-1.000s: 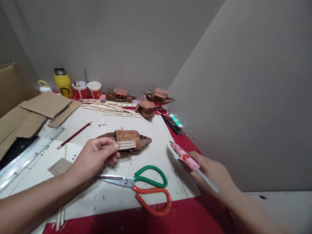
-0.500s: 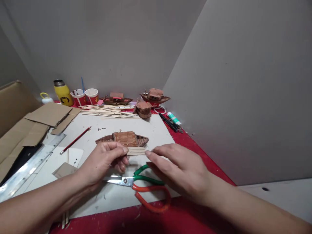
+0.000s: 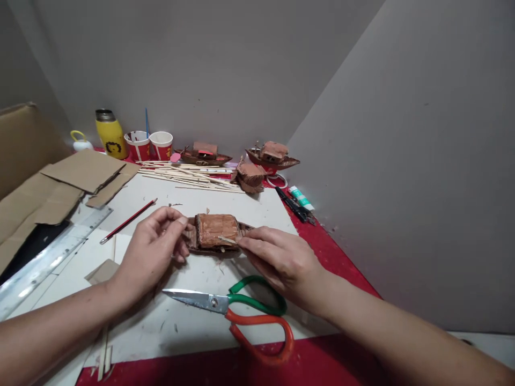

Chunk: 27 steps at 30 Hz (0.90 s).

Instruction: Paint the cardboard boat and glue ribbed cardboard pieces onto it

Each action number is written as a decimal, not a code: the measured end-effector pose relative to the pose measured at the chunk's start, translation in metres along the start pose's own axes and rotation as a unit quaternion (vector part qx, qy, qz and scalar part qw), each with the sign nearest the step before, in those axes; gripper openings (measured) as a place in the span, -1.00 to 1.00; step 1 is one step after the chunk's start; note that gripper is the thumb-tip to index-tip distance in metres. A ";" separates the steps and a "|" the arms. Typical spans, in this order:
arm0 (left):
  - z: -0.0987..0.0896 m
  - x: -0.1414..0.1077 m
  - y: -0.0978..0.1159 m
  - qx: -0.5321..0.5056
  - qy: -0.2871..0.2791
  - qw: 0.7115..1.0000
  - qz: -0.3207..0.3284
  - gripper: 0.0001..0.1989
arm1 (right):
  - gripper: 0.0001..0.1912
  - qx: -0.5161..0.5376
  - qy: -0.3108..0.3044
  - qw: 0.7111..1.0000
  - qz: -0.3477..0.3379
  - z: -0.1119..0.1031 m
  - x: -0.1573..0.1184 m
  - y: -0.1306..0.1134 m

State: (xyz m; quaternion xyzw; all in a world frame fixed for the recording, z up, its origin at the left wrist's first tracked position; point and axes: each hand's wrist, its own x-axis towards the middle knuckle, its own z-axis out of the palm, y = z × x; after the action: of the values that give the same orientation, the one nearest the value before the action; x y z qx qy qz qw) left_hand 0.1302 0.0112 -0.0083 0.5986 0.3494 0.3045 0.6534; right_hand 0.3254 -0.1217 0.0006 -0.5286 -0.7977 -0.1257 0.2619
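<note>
1. The right hand (image 3: 287,262) is pinching a pale wooden strip (image 3: 228,240) between thumb and fingers, holding it by the near right side of the boat's roof; whether strip and roof are touching, I cannot tell.
2. The left hand (image 3: 155,249) is bending its thumb and fingers together at the boat's left end; whether it is gripping the hull, I cannot tell.
3. The brown model boat (image 3: 218,228) is sitting upright between the hands, its roofed middle showing and its right end partly hidden behind the right fingers.
4. On the near side, scissors (image 3: 215,302) are lying on the white sheet (image 3: 137,335), their blades pointing left.
5. To the left, a red-and-black pencil (image 3: 129,221), a clear ruler (image 3: 56,254) and cardboard pieces (image 3: 84,170) are lying.
6. Beyond the boat, thin sticks (image 3: 189,172) are lying in a loose pile, with another boat (image 3: 250,177) resting at their right end.
7. Along the far side, a yellow bottle (image 3: 110,138) and two paper cups (image 3: 161,147) are standing.
</note>
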 end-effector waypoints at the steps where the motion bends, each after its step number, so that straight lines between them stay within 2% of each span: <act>1: -0.001 0.000 -0.004 0.004 -0.003 1.000 -0.004 -0.83 | -0.79 -0.001 -0.006 1.000 -0.005 0.001 0.000 0.001; 6: 0.002 0.001 -0.019 0.027 -0.024 0.999 -0.010 -0.79 | -0.81 -0.054 -0.006 0.997 -0.053 0.008 0.004 0.004; 13: 0.002 0.005 -0.023 0.031 -0.056 0.998 -0.021 -0.75 | -0.85 -0.093 -0.023 0.991 -0.093 0.014 0.004 0.007; 19: 0.004 0.004 -0.026 0.027 -0.067 0.997 0.001 -0.80 | -0.82 -0.108 -0.035 0.988 -0.105 0.013 0.003 0.008; 21: 0.003 0.004 -0.026 0.060 -0.056 0.996 0.032 -0.84 | -0.82 -0.115 -0.035 0.987 -0.108 0.012 0.004 0.007; 23: 0.001 0.003 -0.025 0.132 -0.034 0.986 0.091 -0.88 | -0.82 -0.119 -0.033 0.986 -0.108 0.011 0.005 0.006; 25: -0.002 0.002 -0.025 0.220 -0.020 0.959 0.177 -0.91 | -0.80 -0.119 -0.029 0.986 -0.109 0.010 0.006 0.005; 27: -0.004 0.001 -0.025 0.284 -0.028 0.917 0.278 -0.92 | -0.78 -0.117 -0.028 0.987 -0.110 0.010 0.006 0.004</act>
State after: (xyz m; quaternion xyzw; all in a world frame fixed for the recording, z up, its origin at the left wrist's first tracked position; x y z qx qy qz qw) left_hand 0.1274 0.0118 -0.0339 0.8404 0.2220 0.3447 0.3543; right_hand 0.3244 -0.1106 -0.0043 -0.4682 -0.8375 -0.2317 0.1602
